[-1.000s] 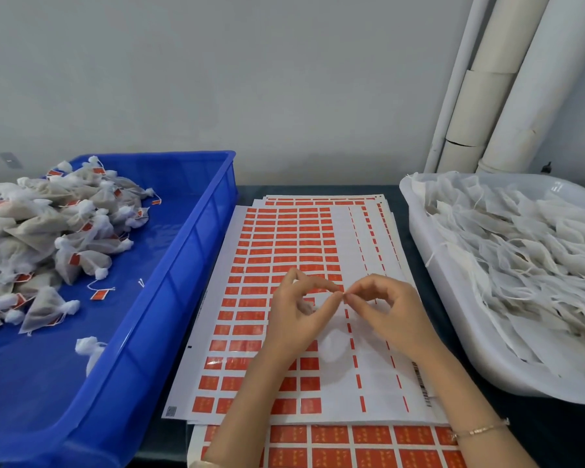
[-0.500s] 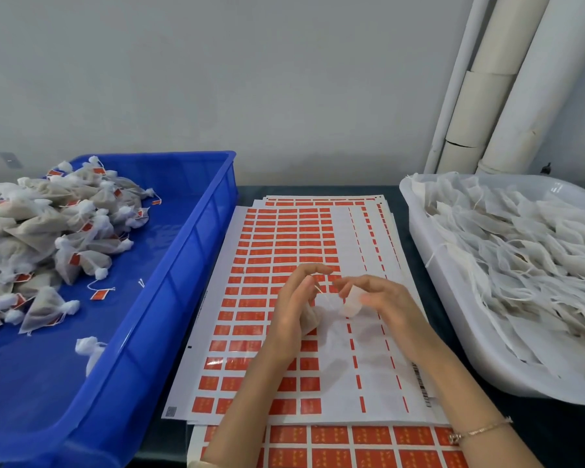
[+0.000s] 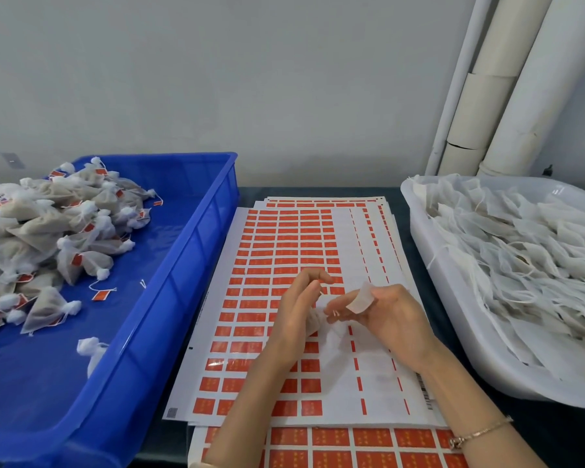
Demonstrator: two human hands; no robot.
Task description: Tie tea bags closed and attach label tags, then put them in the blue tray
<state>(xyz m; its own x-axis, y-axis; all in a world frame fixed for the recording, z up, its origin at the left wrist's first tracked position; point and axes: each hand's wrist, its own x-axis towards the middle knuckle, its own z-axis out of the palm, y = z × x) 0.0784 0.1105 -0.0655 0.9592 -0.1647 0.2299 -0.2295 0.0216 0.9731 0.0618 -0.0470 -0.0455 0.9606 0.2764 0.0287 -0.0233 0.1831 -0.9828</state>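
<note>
Over the label sheets (image 3: pixel 284 238), my two hands work one white mesh tea bag (image 3: pixel 361 299). My right hand (image 3: pixel 390 320) pinches the bag's flat upper flap between thumb and fingers. My left hand (image 3: pixel 299 307) has its fingers curled, and the bag's bunched lower part sits against its palm. A short bit of string shows between the hands. The blue tray (image 3: pixel 196 265) stands on the left and holds a pile of tied, tagged tea bags (image 3: pixel 48 238).
A white tub (image 3: pixel 453 319) full of flat untied tea bags (image 3: pixel 520 258) stands on the right. Several sheets of orange labels lie stacked between tray and tub. White pipes (image 3: pixel 487 96) run up the wall at the back right. One loose orange tag (image 3: pixel 101 294) lies in the tray.
Both hands pinched together at the fingertips a second ago. They have since drawn apart, and the tea bag's flap now stands up in my right hand. My left fingers have lifted.
</note>
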